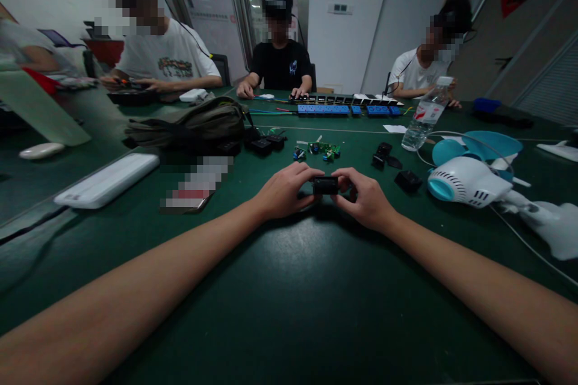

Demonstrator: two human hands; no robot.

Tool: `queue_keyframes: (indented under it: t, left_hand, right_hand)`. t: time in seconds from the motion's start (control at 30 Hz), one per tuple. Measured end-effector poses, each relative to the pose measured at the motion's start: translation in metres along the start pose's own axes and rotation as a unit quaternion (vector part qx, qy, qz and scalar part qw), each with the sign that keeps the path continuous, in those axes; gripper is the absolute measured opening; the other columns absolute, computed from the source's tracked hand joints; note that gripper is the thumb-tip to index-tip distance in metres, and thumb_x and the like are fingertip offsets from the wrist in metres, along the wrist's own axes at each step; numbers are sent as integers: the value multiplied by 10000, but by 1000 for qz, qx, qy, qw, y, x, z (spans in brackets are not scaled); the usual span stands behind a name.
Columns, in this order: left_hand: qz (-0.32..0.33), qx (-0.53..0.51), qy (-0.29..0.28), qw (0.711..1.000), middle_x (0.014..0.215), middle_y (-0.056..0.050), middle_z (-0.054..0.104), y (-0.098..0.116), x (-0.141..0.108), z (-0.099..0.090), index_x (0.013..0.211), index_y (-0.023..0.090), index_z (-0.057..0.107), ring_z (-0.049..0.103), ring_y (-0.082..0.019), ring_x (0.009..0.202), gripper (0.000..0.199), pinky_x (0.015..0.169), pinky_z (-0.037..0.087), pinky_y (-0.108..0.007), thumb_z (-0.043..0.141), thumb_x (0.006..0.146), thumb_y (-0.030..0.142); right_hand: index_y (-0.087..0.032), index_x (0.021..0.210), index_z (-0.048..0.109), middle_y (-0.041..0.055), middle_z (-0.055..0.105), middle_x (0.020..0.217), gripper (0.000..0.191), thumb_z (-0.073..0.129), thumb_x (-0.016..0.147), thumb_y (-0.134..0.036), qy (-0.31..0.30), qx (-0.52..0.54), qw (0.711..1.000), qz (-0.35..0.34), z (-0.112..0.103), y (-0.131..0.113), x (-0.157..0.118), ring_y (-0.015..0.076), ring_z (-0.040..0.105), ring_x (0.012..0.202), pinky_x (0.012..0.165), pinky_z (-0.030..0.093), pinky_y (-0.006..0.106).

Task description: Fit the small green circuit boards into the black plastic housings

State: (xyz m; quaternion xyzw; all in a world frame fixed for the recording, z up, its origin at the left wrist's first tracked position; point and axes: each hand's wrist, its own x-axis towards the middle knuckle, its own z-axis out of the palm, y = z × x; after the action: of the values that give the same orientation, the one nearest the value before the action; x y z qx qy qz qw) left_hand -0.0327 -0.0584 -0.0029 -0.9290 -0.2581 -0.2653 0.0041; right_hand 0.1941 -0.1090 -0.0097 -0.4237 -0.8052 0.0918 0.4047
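Observation:
Between my two hands is a small black plastic case (326, 185), held just above the green table. The fingers and thumb of my left hand (289, 191) pinch its left end. At its right end, my right hand (365, 197) grips with bent fingers and thumb. Beyond the hands lie several small green circuit boards (318, 149) with blue parts. Nearest to my right hand are a black case (407, 181) and some loose black plastic pieces (383, 155). More black cases (264, 143) lie beyond my left hand, beside the bag.
A white and turquoise fan (469, 180) lies at right, near a water bottle (425, 117). To the left are a dark bag (192, 123), a white power bank-like box (108, 180) and a blurred-out flat object (196, 186). Co-workers sit across, behind blue terminal-like strips (323, 110).

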Motion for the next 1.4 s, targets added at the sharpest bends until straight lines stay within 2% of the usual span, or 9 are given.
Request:
queue_keyframes:
  t: [1.4]
  left_hand:
    - [-4,-5,-8,1000,1079,-92,630,2,0,-1,1226,190,559,591,-228,983,387,835,515,-357,630,854,269]
  right_hand:
    - [-206,1090,569,16,634,839,285,626,811,-209,-14,5,1000,8,-1,-2,0,143,576,682,635,464,266]
